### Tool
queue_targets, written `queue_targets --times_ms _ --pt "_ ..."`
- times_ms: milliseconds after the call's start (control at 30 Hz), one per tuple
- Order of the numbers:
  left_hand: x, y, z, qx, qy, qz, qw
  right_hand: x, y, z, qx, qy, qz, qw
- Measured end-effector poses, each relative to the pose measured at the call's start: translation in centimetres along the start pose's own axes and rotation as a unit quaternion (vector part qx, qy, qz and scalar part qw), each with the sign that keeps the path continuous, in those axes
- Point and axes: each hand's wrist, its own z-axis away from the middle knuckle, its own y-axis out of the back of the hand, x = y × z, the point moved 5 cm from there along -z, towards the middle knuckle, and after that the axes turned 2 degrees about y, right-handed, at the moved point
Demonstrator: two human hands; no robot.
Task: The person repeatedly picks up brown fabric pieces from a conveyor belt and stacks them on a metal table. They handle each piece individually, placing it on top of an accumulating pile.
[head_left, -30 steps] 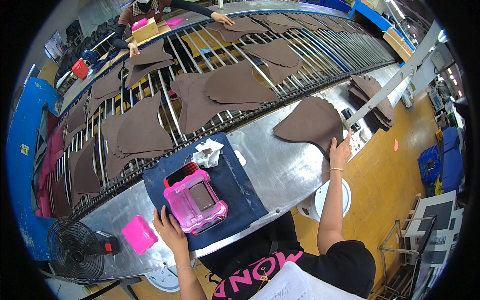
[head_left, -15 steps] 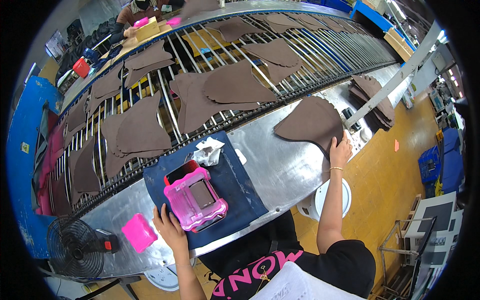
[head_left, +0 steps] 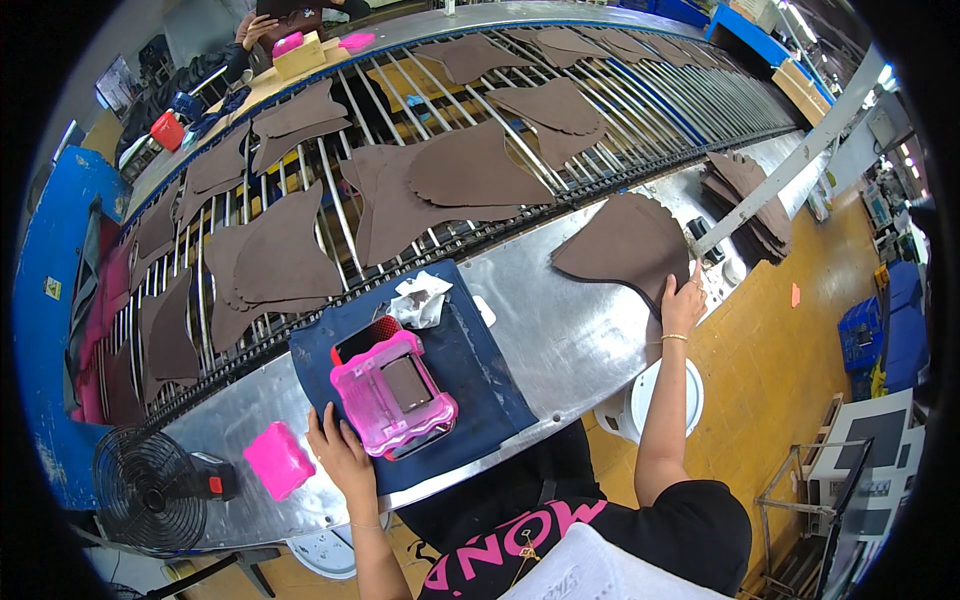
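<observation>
My left hand (head_left: 342, 452) lies at the near-left edge of a dark blue mat (head_left: 490, 385), fingers spread and holding nothing. Beside its fingertips stands a pink plastic box (head_left: 375, 415) with a brown block in its top opening, set over a red perforated container (head_left: 368, 340). To the right, my right hand (head_left: 684, 302) touches the right edge of brown scallop-edged sheet pieces (head_left: 625, 240) lying on the metal table. Its thumb and index finger are apart; the other fingers are partly hidden.
A roller conveyor (head_left: 345, 235) carrying several brown pieces runs behind the metal table (head_left: 560, 350). Crumpled white paper (head_left: 420, 298), a pink pad (head_left: 278, 460) and a black fan (head_left: 150, 490) are close by. A slanted post (head_left: 770, 185) rises before more stacked brown pieces (head_left: 745, 205).
Across the conveyor, another person's hand has risen, and the brown piece near the far edge has moved from its earlier spot. My hands stay essentially where they were.
</observation>
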Motion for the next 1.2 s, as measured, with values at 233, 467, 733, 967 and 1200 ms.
queue_targets --times_ms 233,467,733,967,1200 --pt "-0.2 0.0 0.0 0.000 -0.001 -0.001 1.000 0.2 -0.1 0.2 0.013 0.002 -0.013 1.000" --pt "-0.1 -0.3 -0.3 -0.003 -0.002 0.005 1.000 0.1 0.4 0.3 0.004 0.009 -0.009 1.000" --pt "-2.4 -1.4 0.5 0.001 -0.035 0.009 0.999 -0.2 0.0 0.3 -0.019 -0.012 -0.007 1.000" --pt "-1.9 -1.2 0.3 -0.006 -0.035 0.002 0.999 0.2 0.3 0.6 0.003 -0.012 -0.013 1.000" --pt "-2.3 -1.5 0.4 -0.009 -0.034 0.015 0.999 0.1 -0.1 0.7 -0.003 -0.013 -0.009 1.000"
